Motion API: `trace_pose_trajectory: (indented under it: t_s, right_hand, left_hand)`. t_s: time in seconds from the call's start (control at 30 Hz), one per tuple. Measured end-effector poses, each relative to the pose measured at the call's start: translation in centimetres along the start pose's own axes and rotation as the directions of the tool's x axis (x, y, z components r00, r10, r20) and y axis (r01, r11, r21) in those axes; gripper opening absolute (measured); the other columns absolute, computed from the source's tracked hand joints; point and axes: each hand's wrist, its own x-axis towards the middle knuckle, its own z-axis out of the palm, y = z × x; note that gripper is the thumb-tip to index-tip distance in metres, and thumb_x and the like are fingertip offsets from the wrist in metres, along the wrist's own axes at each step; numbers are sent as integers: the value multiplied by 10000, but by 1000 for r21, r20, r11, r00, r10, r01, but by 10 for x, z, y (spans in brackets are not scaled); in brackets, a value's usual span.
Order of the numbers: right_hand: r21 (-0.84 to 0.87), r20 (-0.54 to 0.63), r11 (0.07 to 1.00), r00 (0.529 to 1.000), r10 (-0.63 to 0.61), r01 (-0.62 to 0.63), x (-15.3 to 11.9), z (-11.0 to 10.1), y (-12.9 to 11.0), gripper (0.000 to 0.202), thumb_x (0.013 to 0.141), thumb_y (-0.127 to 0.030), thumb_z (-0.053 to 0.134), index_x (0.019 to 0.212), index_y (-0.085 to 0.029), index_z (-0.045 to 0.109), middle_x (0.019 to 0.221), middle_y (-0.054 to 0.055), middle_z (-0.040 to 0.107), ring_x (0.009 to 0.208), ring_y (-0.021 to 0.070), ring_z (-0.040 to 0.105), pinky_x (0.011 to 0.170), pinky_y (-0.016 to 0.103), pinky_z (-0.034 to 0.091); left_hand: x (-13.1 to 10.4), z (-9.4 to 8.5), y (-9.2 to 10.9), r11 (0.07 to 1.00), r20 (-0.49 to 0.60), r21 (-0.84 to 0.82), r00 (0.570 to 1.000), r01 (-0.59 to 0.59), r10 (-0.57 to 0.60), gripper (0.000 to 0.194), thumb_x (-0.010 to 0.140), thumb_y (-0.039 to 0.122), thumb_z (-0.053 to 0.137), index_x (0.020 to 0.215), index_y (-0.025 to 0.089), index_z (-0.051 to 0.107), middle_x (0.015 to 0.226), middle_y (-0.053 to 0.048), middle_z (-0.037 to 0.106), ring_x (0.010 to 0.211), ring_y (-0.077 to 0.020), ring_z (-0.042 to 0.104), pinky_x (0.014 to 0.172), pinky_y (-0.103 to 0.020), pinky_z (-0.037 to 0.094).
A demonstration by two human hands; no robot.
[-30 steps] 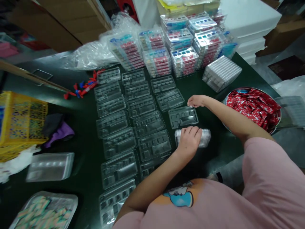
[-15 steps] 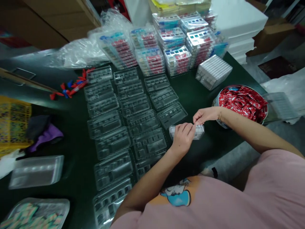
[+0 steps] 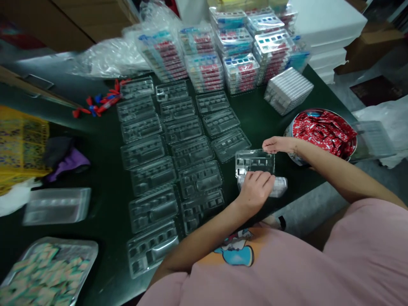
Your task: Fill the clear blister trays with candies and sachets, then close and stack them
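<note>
My left hand (image 3: 256,192) is closed around a stack of clear plastic blister trays (image 3: 279,187) near the table's front edge. My right hand (image 3: 276,144) pinches the upper right corner of a single clear blister tray (image 3: 259,161), which stands apart from the stack, its lower edge behind my left fingers. To the left, several similar trays (image 3: 192,152) lie in columns on the dark green table, their moulded compartments facing up. Beside my right forearm is a round tin (image 3: 295,154) full of red printed packets (image 3: 325,134).
Filled blister packs (image 3: 204,70) are stacked at the back, beside a block of trays (image 3: 288,90). On the left are a yellow basket (image 3: 24,144), purple cloth (image 3: 70,163), more clear trays (image 3: 57,206) and a metal tray (image 3: 92,250) of small green-and-tan pieces. Red and blue items (image 3: 100,102) lie behind.
One blister tray has come away from the stack in my right fingers. My left hand and the stack have shifted slightly right and lower. The camera view has tilted a little downward.
</note>
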Motion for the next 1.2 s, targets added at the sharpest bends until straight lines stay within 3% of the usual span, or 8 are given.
trace_pose_trajectory:
  t_s: [0.13, 0.27, 0.4, 0.5, 0.6, 0.67, 0.73, 1.2]
  right_hand:
    - [-115, 77, 988, 991, 107, -98, 23, -3, 1, 214, 752, -308, 733, 708, -150, 595, 580, -51, 473, 532, 64, 385, 506, 193, 275]
    - [-245, 57, 951, 976, 209, -189, 48, 14, -10, 145, 788, -199, 728, 715, -147, 614, 572, -44, 497, 493, 48, 391, 457, 174, 275]
    - [-163, -240, 968, 959, 149, -191, 54, 28, -19, 171, 845, -152, 688, 718, -155, 575, 596, -30, 534, 512, 47, 442, 491, 158, 364]
    - [-147, -391, 986, 920, 19, -83, 31, 33, -18, 167, 846, -210, 712, 745, -154, 592, 647, -15, 584, 578, 63, 501, 569, 173, 429]
    - [-104, -91, 994, 996, 10, -19, -8, 40, -13, 226, 804, -341, 765, 838, -138, 670, 746, 10, 651, 651, 78, 550, 616, 191, 440]
    - [-54, 187, 998, 982, 35, -25, -34, 48, -6, 350, 762, -439, 790, 886, -124, 703, 766, 15, 661, 682, 84, 561, 626, 196, 430]
    - [-16, 316, 999, 948, 32, -28, -53, 58, 1, 433, 715, -505, 811, 868, -112, 710, 722, -4, 634, 661, 75, 533, 611, 196, 406]
    - [158, 333, 982, 942, 43, -101, -87, 92, 27, 392, 627, -397, 886, 835, -112, 716, 718, -14, 650, 646, 64, 535, 628, 202, 414]
  left_hand:
    - [-1, 1, 13, 997, 93, -16, 993, 75, -73, 194, 984, 240, 495, 1098, 151, 623, 1027, -75, 673, 927, -211, 566, 762, -374, 378]
    - [-3, 1, 13, 989, 160, 20, 976, 145, -146, 157, 971, 223, 520, 1064, 156, 627, 1036, -68, 668, 941, -222, 553, 761, -377, 377]
    - [-10, -1, 13, 981, 157, 66, 969, 182, -190, 171, 974, 223, 518, 1090, 159, 627, 1079, -77, 666, 955, -225, 548, 762, -372, 386]
    - [-17, -1, 14, 979, 89, 89, 978, 183, -191, 207, 982, 230, 506, 1134, 150, 623, 1094, -90, 665, 957, -223, 553, 770, -370, 392]
    - [-25, 1, 16, 986, -13, 105, 991, 133, -132, 218, 981, 217, 510, 1152, 138, 619, 1079, -100, 671, 977, -223, 563, 784, -370, 390]
    - [-32, 2, 19, 990, -67, 109, 994, 88, -81, 215, 981, 202, 509, 1151, 131, 619, 1065, -104, 678, 991, -222, 570, 795, -369, 389]
    - [-37, 3, 23, 993, -87, 107, 995, 52, -43, 217, 988, 196, 498, 1156, 130, 618, 1054, -104, 683, 998, -219, 576, 803, -367, 392]
    - [-65, 13, 47, 996, -224, 64, 972, -61, 74, 207, 968, 130, 507, 1150, 154, 602, 1013, -85, 675, 998, -206, 591, 926, -408, 478]
